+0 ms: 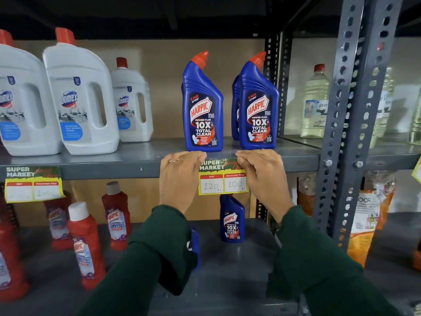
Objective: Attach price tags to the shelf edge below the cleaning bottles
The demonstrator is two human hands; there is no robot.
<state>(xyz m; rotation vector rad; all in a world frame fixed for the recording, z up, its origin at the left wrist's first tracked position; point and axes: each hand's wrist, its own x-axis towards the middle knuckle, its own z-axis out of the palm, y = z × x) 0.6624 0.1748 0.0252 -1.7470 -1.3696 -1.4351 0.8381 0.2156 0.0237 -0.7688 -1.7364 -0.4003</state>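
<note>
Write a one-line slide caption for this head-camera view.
Both hands press a price tag onto the shelf edge below two blue Harpic bottles.

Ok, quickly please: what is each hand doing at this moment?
Left hand: closed on the yellow and green paper price tag, left end.
Right hand: closed on the tag's right end.

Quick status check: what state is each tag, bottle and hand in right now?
Price tag: pressed against shelf edge, both top corners pinched.
Left hand: grip on tag's left side.
Right hand: grip on tag's right side.
Left tag: already hanging.
Blue Harpic bottles: upright, capped.
White Domex bottles: upright, capped.
</note>
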